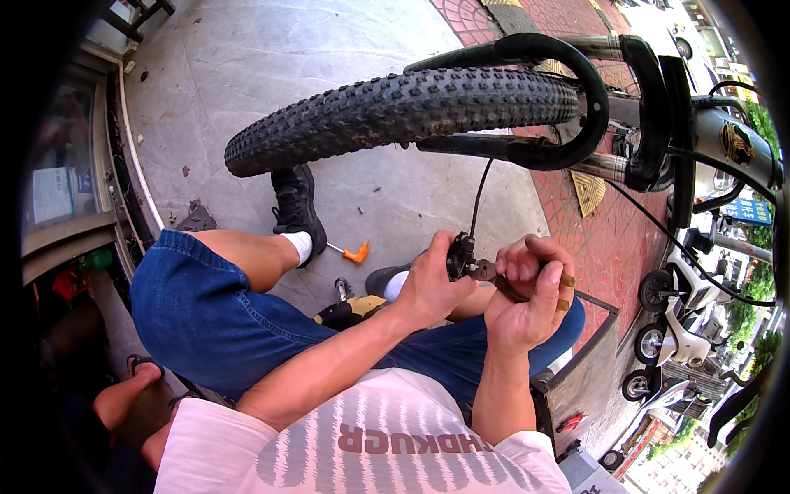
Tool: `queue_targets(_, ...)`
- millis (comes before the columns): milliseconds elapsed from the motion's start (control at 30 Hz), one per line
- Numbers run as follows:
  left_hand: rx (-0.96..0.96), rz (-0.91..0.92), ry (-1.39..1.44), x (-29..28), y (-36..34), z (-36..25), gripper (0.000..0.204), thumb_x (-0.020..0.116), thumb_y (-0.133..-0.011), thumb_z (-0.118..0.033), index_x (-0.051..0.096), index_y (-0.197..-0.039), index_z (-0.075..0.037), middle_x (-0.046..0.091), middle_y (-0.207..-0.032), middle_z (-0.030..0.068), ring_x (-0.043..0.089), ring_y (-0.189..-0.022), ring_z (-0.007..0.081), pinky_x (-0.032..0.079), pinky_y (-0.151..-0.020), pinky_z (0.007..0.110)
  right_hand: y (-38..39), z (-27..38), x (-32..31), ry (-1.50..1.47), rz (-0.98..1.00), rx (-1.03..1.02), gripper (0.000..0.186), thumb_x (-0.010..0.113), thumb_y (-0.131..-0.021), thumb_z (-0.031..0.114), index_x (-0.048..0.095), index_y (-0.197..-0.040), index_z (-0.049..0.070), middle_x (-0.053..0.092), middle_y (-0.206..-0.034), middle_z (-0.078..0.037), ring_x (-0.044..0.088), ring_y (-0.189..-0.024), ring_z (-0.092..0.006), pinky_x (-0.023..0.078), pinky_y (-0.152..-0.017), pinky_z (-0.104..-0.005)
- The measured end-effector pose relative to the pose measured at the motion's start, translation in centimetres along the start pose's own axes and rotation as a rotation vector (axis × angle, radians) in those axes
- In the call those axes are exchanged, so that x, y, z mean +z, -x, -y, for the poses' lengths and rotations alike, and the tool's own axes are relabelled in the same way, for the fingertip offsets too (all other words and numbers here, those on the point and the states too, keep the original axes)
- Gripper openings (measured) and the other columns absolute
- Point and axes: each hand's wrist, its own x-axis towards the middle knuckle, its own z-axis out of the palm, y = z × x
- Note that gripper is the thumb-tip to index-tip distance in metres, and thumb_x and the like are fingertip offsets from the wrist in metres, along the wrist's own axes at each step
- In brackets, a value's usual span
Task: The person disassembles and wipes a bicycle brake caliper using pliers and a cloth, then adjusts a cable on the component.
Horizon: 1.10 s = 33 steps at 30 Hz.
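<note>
My left hand [432, 284] is closed around a small black bicycle brake caliper [459, 253], from which a thin black cable [478, 198] runs up toward the fork. In my right hand [527, 300] is a pair of pliers [485, 270], its brownish handles showing past the fingers. The plier jaws meet the caliper's side; whether they grip a part of it is too small to tell. Above both hands, the knobby front tire [395, 115] sits between the black legs of the bicycle fork [510, 151].
An orange-handled screwdriver [356, 253] lies on the grey tiles near my shoe. Between my legs is a yellow and black tool [350, 311]. Another person's leg [123, 399] shows at lower left, beside a glass-fronted cabinet [62, 198]. Parked scooters [679, 329] stand at right.
</note>
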Motion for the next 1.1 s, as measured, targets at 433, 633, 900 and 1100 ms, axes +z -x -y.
queue_targets(433, 0.015, 0.082, 0.188, -0.5, -0.7, 1.7, 0.054, 0.083, -0.081, -0.021, 0.052, -0.121, -0.001, 0.065, -0.094, 0.0088, 0.062, -0.087, 0.0155, 0.053, -0.082, 0.033, -0.1, 0.8, 0.3, -0.029, 0.061, 0.155, 0.048, 0.062, -0.101, 0.026, 0.057, -0.133, -0.010, 0.056, -0.097, -0.007, 0.054, -0.090, -0.0158, 0.048, -0.087, -0.0317)
queue_targets(633, -0.037, 0.193, 0.327, -1.3, -0.8, 1.9, 0.052, 0.084, -0.081, -0.012, 0.052, -0.122, -0.004, 0.063, -0.099, 0.0018, 0.059, -0.093, 0.0087, 0.051, -0.085, 0.027, -0.9, 2.0, -2.6, -0.145, 0.033, 0.031, 0.051, 0.054, -0.103, 0.027, 0.056, -0.138, -0.009, 0.054, -0.093, -0.005, 0.052, -0.088, -0.0171, 0.048, -0.085, -0.0389)
queue_targets(900, -0.140, 0.242, 0.404, -1.3, -0.5, 0.9, 0.049, 0.083, -0.083, -0.009, 0.052, -0.121, -0.004, 0.064, -0.094, 0.0019, 0.060, -0.084, 0.0079, 0.052, -0.077, 0.026, -1.3, 0.5, -3.9, -0.425, -0.143, 0.107, 0.034, 0.049, -0.106, 0.025, 0.064, -0.119, -0.003, 0.051, -0.081, -0.002, 0.047, -0.079, -0.0167, 0.044, -0.074, -0.0372)
queue_targets(1100, -0.200, 0.264, 0.452, -1.3, -0.3, 0.3, 0.051, 0.082, -0.084, -0.009, 0.051, -0.124, -0.006, 0.065, -0.090, 0.0025, 0.059, -0.068, 0.0074, 0.049, -0.060, 0.025, -1.4, 0.2, -4.4, -0.462, -0.182, 0.141, 0.033, 0.051, -0.105, 0.027, 0.065, -0.117, -0.001, 0.051, -0.081, -0.002, 0.047, -0.077, -0.0171, 0.043, -0.074, -0.0367)
